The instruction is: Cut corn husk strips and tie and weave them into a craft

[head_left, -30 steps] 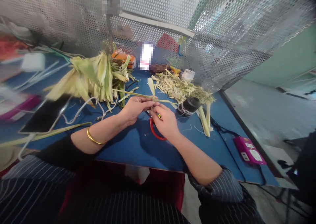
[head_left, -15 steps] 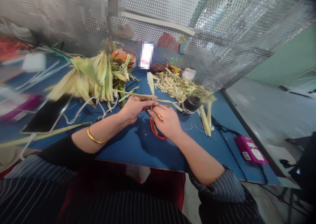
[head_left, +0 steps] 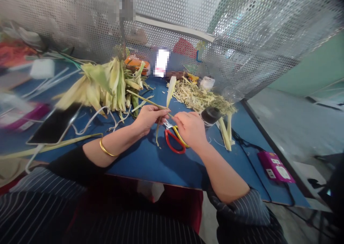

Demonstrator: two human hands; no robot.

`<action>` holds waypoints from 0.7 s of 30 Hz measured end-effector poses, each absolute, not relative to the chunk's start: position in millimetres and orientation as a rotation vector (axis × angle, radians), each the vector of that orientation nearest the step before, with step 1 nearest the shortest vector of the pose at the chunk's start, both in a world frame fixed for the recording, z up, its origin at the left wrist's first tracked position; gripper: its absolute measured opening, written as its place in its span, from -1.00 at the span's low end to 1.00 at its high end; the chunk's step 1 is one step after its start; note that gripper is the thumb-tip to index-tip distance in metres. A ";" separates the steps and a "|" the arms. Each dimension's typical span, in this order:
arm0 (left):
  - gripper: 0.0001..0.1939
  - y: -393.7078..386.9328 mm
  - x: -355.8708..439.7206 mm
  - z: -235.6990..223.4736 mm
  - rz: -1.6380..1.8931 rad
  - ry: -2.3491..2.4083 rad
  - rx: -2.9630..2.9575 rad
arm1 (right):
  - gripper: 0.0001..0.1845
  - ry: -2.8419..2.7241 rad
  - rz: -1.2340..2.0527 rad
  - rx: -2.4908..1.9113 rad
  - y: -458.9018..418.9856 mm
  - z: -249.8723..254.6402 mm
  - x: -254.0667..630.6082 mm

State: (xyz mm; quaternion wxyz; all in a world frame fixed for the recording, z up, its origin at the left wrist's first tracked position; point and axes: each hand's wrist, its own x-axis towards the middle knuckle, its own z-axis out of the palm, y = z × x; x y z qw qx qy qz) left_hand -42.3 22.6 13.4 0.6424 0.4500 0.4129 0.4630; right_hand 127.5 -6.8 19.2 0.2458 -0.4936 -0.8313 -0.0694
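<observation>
My left hand pinches a narrow corn husk strip between thumb and fingers. The strip slants from the upper left down toward my right hand, whose fingertips are closed on its lower end. A broad pale husk piece sticks up above my left fingers, and a thin end hangs below them. Scissors with one red and one yellow handle lie on the table, partly beneath my right hand. Just beyond that hand is a dark thread spool.
A heap of corn husks lies at the left, shredded husk bits at the back right. On the blue table are a dark phone with a white cable and a magenta box. Perforated metal panels stand behind.
My right hand has shifted right, away from my left fingers, uncovering more of the scissors. The husk strip now slants down to the right, and a thin end hangs below my left hand.
</observation>
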 end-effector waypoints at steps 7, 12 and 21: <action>-0.81 29.0 -48.0 14.8 1.117 0.991 1.061 | -0.84 -2.230 0.183 -1.444 -4.6 25.4 134.0; -0.85 34.4 -48.5 11.4 1.142 1.071 1.002 | -0.80 -2.302 0.067 -1.445 -6.8 28.6 134.5; -0.93 47.3 -55.0 8.1 1.058 1.056 0.802 | -0.75 -2.290 -0.466 -1.519 1.1 25.7 146.3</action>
